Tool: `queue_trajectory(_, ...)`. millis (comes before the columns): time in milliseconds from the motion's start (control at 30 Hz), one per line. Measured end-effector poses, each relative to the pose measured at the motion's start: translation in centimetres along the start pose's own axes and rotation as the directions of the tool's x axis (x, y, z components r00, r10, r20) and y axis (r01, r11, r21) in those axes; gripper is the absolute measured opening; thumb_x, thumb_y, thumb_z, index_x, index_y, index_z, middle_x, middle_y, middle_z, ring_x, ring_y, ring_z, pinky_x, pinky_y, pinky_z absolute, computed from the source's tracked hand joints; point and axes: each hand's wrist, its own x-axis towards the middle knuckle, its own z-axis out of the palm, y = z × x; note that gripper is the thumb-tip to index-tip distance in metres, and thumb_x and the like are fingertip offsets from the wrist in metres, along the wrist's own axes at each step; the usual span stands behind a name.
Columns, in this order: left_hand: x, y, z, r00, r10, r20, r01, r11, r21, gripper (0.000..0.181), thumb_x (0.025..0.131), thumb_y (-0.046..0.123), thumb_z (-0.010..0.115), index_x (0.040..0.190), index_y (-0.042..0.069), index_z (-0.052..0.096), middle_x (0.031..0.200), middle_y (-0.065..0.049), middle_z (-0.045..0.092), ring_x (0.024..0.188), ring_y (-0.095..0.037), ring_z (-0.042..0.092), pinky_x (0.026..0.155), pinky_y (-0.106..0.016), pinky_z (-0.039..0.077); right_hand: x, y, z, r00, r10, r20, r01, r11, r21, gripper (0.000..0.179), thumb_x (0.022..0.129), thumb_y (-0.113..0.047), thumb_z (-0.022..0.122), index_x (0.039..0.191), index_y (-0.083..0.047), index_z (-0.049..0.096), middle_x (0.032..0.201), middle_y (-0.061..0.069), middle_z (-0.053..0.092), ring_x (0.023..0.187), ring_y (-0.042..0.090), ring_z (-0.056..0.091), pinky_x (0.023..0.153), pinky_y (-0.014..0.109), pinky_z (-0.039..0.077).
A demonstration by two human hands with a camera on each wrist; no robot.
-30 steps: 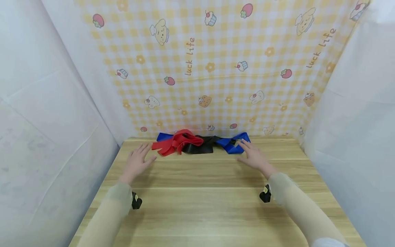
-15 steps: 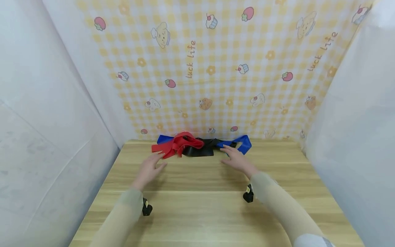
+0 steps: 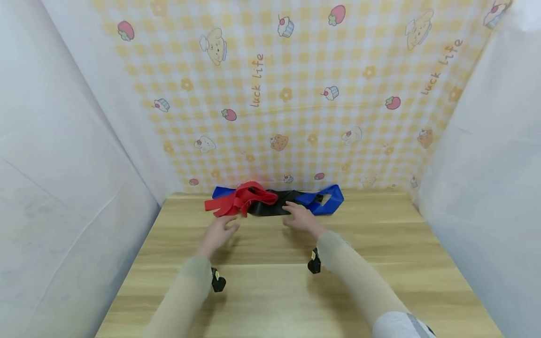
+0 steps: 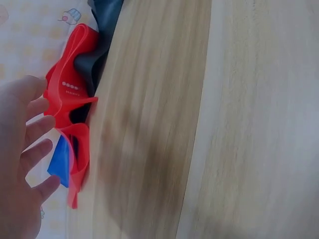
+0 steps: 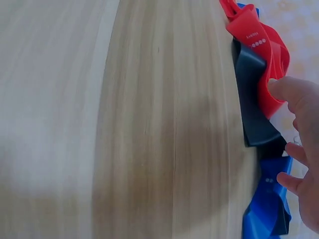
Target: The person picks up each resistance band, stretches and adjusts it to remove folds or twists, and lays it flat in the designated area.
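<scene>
My left hand [image 3: 217, 233] and right hand [image 3: 305, 219] — fingers parted, empty — hover by red, black and blue elastic bands [image 3: 268, 209] along the bench's [image 3: 270, 300] far edge.

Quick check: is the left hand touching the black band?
Apart. In the head view, bare tabletop shows between the left hand and the black band.

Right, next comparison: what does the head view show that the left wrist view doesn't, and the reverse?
Of the two, only the head view shows the right hand and the "luck life" lettering. Only the left wrist view shows white dots on the red band. Both show that band, the left hand, black band, blue band, checked cloth and wood-grain tabletop.
</scene>
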Motion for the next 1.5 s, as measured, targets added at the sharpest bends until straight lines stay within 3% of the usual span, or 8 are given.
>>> queue_trajectory(133, 0.0, 0.4, 1.0, 1.0, -0.003, 0.025, 0.002, 1.0, 0.021, 0.043, 0.095, 0.022, 0.063, 0.132, -0.001, 0.057, 0.134, -0.018, 0.056, 0.125, -0.036, 0.049, 0.104, -0.051, 0.036, 0.8, -0.3, 0.4, 0.998, -0.009, 0.06, 0.013, 0.997, -0.073, 0.055, 0.094, -0.029, 0.063, 0.143, -0.01, 0.047, 0.155, 0.008, 0.032, 0.138, 0.034, 0.034, 0.106, 0.057, 0.031)
queue_trajectory(367, 1.1, 1.1, 1.6, 0.997, -0.055, 0.047, 0.054, 0.998, 0.018, 0.046, 0.095, 0.024, 0.063, 0.135, 0.003, 0.055, 0.141, -0.017, 0.049, 0.125, -0.035, 0.049, 0.105, -0.052, 0.035, 3.0, -1.4, 0.9, 0.993, -0.023, 0.12, 0.039, 0.99, -0.138, 0.054, 0.096, -0.03, 0.061, 0.143, -0.008, 0.047, 0.158, 0.004, 0.026, 0.14, 0.032, 0.029, 0.107, 0.053, 0.032)
queue_trajectory(567, 2.1, 1.2, 2.2, 0.995, -0.052, 0.084, 0.045, 0.996, 0.079, 0.048, 0.096, 0.024, 0.061, 0.137, 0.002, 0.052, 0.146, -0.02, 0.041, 0.133, -0.039, 0.038, 0.107, -0.055, 0.031, 4.4, -2.4, 1.2, 0.987, -0.005, 0.16, 0.031, 0.987, -0.159, 0.055, 0.094, -0.033, 0.061, 0.141, -0.007, 0.05, 0.158, 0.002, 0.026, 0.14, 0.033, 0.029, 0.108, 0.056, 0.029)
queue_trajectory(667, 2.5, 1.2, 2.5, 0.992, -0.08, 0.098, 0.071, 0.993, 0.094, 0.05, 0.096, 0.027, 0.061, 0.139, 0.003, 0.051, 0.149, -0.02, 0.037, 0.135, -0.04, 0.035, 0.107, -0.056, 0.029, 4.8, -2.6, 1.2, 0.983, 0.01, 0.184, 0.018, 0.988, -0.154, 0.055, 0.094, -0.033, 0.062, 0.141, -0.008, 0.05, 0.158, 0.002, 0.026, 0.14, 0.034, 0.029, 0.108, 0.056, 0.028)
queue_trajectory(833, 2.9, 1.1, 2.9, 0.991, -0.112, 0.075, 0.106, 0.991, 0.083, 0.053, 0.093, 0.028, 0.064, 0.137, 0.002, 0.052, 0.147, -0.023, 0.037, 0.132, -0.042, 0.038, 0.105, -0.057, 0.032, 5.4, -2.4, 1.4, 0.975, 0.041, 0.216, -0.01, 0.99, -0.143, 0.055, 0.095, -0.034, 0.06, 0.143, -0.01, 0.048, 0.158, 0.002, 0.024, 0.141, 0.034, 0.027, 0.11, 0.053, 0.027)
queue_trajectory(1100, 3.3, 0.3, 3.3, 0.985, -0.15, 0.083, 0.146, 0.988, 0.053, 0.057, 0.093, 0.026, 0.065, 0.141, 0.002, 0.048, 0.148, -0.023, 0.035, 0.134, -0.043, 0.034, 0.107, -0.057, 0.03, 6.4, -2.3, 1.0, 0.976, 0.06, 0.209, -0.024, 0.985, -0.17, 0.057, 0.094, -0.037, 0.062, 0.142, -0.009, 0.049, 0.158, 0.002, 0.024, 0.14, 0.033, 0.03, 0.109, 0.051, 0.03)
queue_trajectory(1333, 3.5, 0.4, 3.1, 0.984, -0.116, 0.134, 0.106, 0.991, 0.077, 0.06, 0.095, 0.027, 0.06, 0.146, 0.0, 0.04, 0.153, -0.019, 0.032, 0.138, -0.042, 0.028, 0.111, -0.054, 0.024, 6.8, -2.0, 1.3, 0.976, 0.061, 0.209, -0.022, 0.983, -0.185, 0.058, 0.093, -0.035, 0.064, 0.141, -0.007, 0.049, 0.158, 0.001, 0.025, 0.137, 0.028, 0.036, 0.107, 0.043, 0.035)
queue_trajectory(1500, 3.9, 0.2, 2.6, 0.991, -0.099, 0.088, 0.097, 0.995, 0.027, 0.058, 0.096, 0.025, 0.059, 0.144, -0.002, 0.041, 0.151, -0.02, 0.034, 0.138, -0.043, 0.029, 0.111, -0.053, 0.025, 7.3, -2.0, 1.5, 0.978, 0.062, 0.197, -0.018, 0.976, -0.219, 0.065, 0.094, -0.039, 0.062, 0.147, -0.007, 0.041, 0.158, 0.003, 0.025, 0.138, 0.03, 0.035, 0.107, 0.044, 0.035)
